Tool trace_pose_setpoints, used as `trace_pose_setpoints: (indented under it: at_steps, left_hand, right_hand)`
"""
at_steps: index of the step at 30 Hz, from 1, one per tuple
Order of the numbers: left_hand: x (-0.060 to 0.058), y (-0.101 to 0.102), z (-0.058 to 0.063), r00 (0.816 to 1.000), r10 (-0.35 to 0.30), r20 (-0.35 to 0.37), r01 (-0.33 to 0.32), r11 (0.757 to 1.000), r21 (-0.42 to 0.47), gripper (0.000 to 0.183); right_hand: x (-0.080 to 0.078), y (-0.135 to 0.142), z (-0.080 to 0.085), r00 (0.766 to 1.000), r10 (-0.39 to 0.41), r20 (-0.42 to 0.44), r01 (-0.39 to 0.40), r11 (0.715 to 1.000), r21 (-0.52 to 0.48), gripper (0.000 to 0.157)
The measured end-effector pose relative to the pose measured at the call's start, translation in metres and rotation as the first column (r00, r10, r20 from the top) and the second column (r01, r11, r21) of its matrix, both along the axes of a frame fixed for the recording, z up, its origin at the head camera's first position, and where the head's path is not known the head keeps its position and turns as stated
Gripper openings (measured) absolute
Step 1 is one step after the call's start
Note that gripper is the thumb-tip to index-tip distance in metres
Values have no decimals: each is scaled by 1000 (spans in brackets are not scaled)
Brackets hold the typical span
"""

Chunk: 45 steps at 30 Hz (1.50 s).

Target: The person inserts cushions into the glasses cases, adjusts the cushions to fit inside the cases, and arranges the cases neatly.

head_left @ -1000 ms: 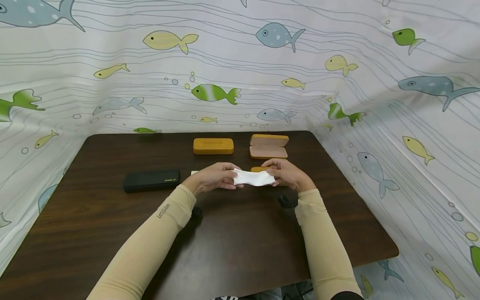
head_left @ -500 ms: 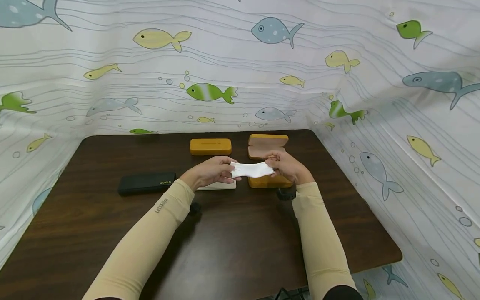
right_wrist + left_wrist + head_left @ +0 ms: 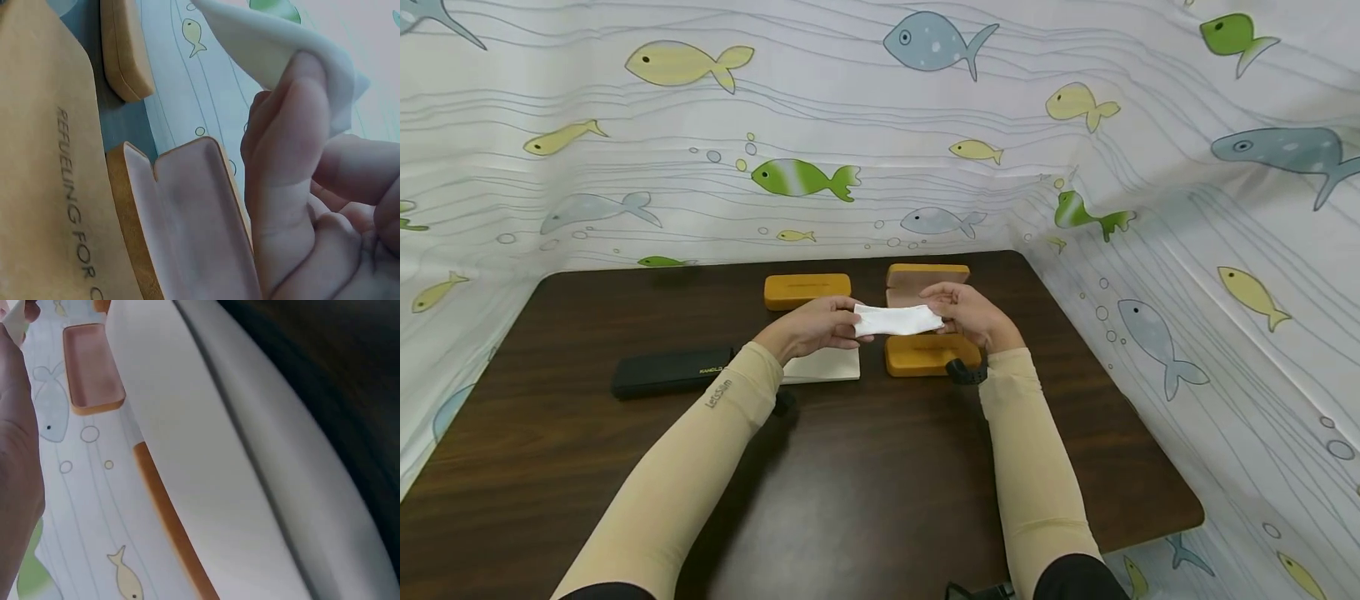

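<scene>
A small white folded cloth (image 3: 897, 320) is stretched between both hands above the table. My left hand (image 3: 816, 327) pinches its left end between thumb and fingers, and my right hand (image 3: 976, 317) pinches the right end. In the right wrist view the thumb presses on the cloth (image 3: 281, 44), which bends over the fingertips. Below the left hand lies a white case (image 3: 826, 367), partly covered by that hand. A closed orange glasses case (image 3: 925, 357) sits under the right hand. Behind that hand stands an open orange glasses case (image 3: 917, 283) with a pale pink lining.
Another closed orange glasses case (image 3: 807, 291) lies near the table's back edge. To the left is a long black case (image 3: 662, 373), its right end close to the left forearm. A fish-patterned sheet (image 3: 820, 100) hangs behind and beside the dark wooden table (image 3: 865, 483).
Both hands have moved up and away with the cloth, still held taut. The white case and the front orange case now show more. The head view has shifted slightly.
</scene>
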<state>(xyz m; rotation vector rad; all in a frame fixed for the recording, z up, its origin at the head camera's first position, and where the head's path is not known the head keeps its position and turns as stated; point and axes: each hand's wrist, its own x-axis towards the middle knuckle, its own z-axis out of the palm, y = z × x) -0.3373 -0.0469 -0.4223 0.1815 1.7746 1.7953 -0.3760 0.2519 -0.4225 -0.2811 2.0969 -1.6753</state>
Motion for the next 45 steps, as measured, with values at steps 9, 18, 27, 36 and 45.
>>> trace_pose_setpoints:
  at_steps: [9, 18, 27, 36, 45]
  left_hand:
    - [-22, 9, -6, 998, 37, 53, -39, 999, 29, 31]
    - [-40, 18, -8, 997, 63, 53, -64, 998, 11, 23]
    - [-59, 32, -11, 991, 102, 92, -106, 993, 43, 18]
    - [-70, 37, -19, 979, 149, 142, -151, 989, 3, 32]
    - [-76, 38, -20, 971, 197, 138, -197, 980, -17, 45]
  right_hand:
    - [-18, 9, -7, 1000, -23, 8, 23, 1000, -15, 38]
    - [-30, 16, -7, 999, -38, 29, 39, 998, -45, 42]
    - [-44, 19, -14, 996, -79, 47, 81, 996, -45, 43]
    - [-49, 18, -28, 983, -155, 99, 164, 983, -81, 44]
    - [-59, 16, -33, 973, -200, 115, 212, 971, -112, 29]
